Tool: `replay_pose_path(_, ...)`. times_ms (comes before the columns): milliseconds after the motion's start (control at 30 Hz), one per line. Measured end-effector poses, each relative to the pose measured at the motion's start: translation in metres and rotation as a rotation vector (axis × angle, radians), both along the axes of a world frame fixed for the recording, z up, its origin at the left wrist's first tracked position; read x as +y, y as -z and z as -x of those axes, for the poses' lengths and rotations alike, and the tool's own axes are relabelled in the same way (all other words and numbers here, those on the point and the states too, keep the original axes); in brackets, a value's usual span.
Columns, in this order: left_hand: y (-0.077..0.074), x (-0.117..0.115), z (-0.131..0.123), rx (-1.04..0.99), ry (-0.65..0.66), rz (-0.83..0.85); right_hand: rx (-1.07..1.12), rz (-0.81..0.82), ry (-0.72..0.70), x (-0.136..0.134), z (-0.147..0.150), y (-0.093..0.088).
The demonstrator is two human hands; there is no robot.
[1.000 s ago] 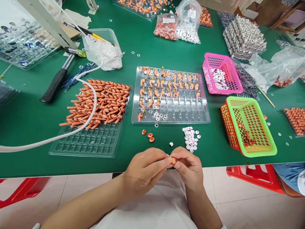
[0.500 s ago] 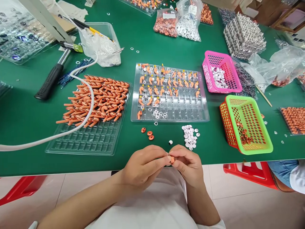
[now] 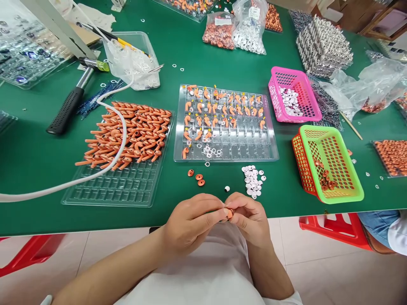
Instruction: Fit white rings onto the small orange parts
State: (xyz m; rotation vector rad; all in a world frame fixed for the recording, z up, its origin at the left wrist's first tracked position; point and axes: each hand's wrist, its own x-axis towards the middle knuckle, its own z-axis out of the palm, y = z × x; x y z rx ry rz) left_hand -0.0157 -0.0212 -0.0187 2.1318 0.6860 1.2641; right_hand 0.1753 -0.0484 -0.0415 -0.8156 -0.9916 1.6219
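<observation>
Near the table's front edge, my left hand (image 3: 193,222) and my right hand (image 3: 249,216) meet with fingertips pinched on one small orange plastic part (image 3: 230,213). The fingers cover most of it. Just beyond them lies a single white cap with a black spot (image 3: 227,189). To its right is a pile of white round discs (image 3: 253,182). Several loose orange caps (image 3: 199,177) rest to the left. Behind these is a clear blister tray (image 3: 251,146) with rows of curved orange pieces and scattered white rings.
On the left, long-stemmed orange parts (image 3: 133,131) fill most of another tray, crossed by a white cable (image 3: 124,127). A hammer (image 3: 71,97) lies beyond. At right stand a pink basket (image 3: 294,74) and a green basket (image 3: 352,169); bagged parts (image 3: 219,31) lie at the back.
The orange part has turned slightly between my fingertips, showing more of its dark edge. Both hands stay in almost the same place; the whole view has shifted a little.
</observation>
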Motion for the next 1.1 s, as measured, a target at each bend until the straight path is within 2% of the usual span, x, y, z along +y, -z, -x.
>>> replay_pose_path(467,0.0024,-0.0025,0.0027,0.051,-0.001,-0.01,-0.062,-0.005,0.022,-0.001,-0.0022,0.0011)
replay_pose_path(1100,0.0043,-0.0037,0.0023,0.053,-0.052,-0.029,-0.169,-0.125,0.031,-0.0005,-0.0033,-0.0036)
